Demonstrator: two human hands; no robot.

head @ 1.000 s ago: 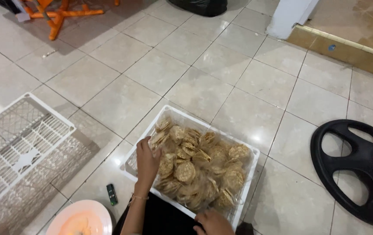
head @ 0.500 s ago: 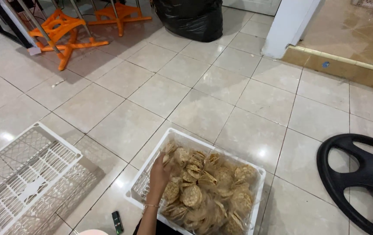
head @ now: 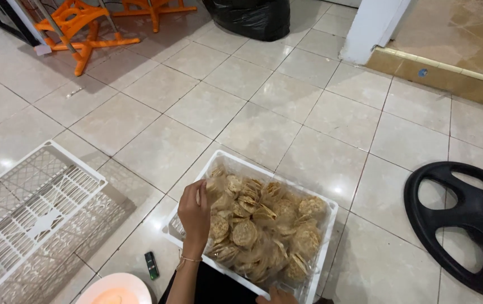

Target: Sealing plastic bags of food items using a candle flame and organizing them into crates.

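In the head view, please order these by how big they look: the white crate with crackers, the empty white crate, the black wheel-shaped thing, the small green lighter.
1. empty white crate, cut by the frame edge
2. white crate with crackers
3. black wheel-shaped thing, about equal to the cracker crate, so unsure
4. small green lighter

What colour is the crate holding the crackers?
White crate, seen from the head view.
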